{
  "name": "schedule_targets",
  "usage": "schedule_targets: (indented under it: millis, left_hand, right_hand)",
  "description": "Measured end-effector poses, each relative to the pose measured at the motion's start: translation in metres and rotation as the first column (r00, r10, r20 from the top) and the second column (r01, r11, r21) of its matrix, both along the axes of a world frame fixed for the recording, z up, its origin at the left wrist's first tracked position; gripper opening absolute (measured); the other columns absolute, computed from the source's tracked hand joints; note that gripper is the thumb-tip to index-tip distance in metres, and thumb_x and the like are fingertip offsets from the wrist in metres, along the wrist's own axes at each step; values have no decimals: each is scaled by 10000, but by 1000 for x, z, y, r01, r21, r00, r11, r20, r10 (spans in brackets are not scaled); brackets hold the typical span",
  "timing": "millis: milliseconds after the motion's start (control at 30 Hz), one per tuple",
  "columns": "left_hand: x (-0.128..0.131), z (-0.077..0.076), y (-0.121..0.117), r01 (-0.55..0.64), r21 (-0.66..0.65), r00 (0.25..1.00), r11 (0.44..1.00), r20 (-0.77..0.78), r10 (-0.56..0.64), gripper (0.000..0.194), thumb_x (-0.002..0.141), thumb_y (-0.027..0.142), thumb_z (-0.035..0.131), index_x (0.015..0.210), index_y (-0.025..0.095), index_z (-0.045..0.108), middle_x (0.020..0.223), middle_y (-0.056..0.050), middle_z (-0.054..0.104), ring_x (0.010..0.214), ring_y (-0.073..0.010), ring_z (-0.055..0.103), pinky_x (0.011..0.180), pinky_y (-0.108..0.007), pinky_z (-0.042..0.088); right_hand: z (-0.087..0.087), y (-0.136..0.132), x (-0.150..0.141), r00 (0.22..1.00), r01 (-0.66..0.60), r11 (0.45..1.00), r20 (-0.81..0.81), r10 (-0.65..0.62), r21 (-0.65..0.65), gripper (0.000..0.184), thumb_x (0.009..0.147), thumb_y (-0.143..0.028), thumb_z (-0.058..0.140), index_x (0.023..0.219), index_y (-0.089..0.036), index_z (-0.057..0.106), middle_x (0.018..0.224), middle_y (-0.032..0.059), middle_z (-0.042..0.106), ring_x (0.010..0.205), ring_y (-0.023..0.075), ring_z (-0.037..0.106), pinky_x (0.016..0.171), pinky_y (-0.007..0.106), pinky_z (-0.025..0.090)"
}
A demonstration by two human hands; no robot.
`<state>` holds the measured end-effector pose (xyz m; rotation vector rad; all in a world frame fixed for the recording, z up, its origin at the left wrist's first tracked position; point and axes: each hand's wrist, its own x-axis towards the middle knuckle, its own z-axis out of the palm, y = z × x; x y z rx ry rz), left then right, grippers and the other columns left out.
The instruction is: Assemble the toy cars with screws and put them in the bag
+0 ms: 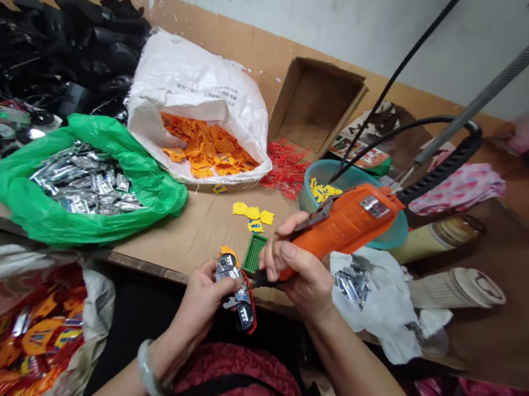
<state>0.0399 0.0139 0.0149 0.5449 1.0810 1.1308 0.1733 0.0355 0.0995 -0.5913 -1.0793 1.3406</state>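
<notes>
My left hand (201, 299) is closed around a small toy car assembly (236, 291) with silver, red and black parts, held just off the table's front edge. My right hand (297, 271) grips an orange electric screwdriver (349, 222), its dark tip pointing at the toy car. Cables run up from the screwdriver's back end. A small green tray (254, 254) lies on the table just behind the toy. Several yellow plastic pieces (252, 212) lie further back.
A green bag of silver parts (87, 180), a white sack of orange parts (204, 147), red parts (284, 164), a teal bowl (392, 236), a cardboard box (315, 105) and black parts (56, 48) fill the table. A bag of assembled pieces (36, 335) sits at lower left.
</notes>
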Motion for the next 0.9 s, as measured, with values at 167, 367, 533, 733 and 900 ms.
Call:
schedule_targets:
  millis: [167,367,533,733,900]
  left_hand:
    - [0,1,0,-3,19,1000,1000,-18,3,253,513,217,787,694,162,619,543,38,632,449,-104,514,406,-195,387]
    - [0,0,0,-10,31,999,999,-36,12,252,512,209,786,686,162,610,546,43,601,459,-93,489,419,-192,388]
    - [0,2,-1,0,28,999,1000,-38,1,248,516,217,773,691,167,605,550,40,599,453,-99,486,403,-198,393]
    - [0,2,-3,-1,28,999,1000,-50,3,254,528,232,770,716,166,614,552,36,611,441,-104,483,379,-211,416]
    - [3,0,-3,-15,37,998,999,-58,17,253,538,231,781,725,162,626,558,32,619,444,-106,497,381,-209,424]
  right_hand:
    - [-3,0,-1,999,-30,999,12,30,11,196,821,-285,693,953,-227,561,492,-96,521,397,119,485,505,275,451]
    - [-6,-1,-4,998,-6,1000,65,7,-20,224,798,-322,700,948,-235,558,479,-94,508,394,129,463,500,283,436]
    - [-8,-1,-3,996,-26,999,83,28,-25,243,811,-348,711,948,-237,543,482,-103,506,393,120,465,501,271,447]
    - [-10,-2,-1,994,-36,999,101,32,37,213,861,-301,711,979,-242,543,543,-98,540,411,107,490,512,265,471]
    - [-13,-2,0,988,-95,995,128,91,28,240,858,-336,736,933,-243,528,563,-95,523,412,101,473,504,265,459]
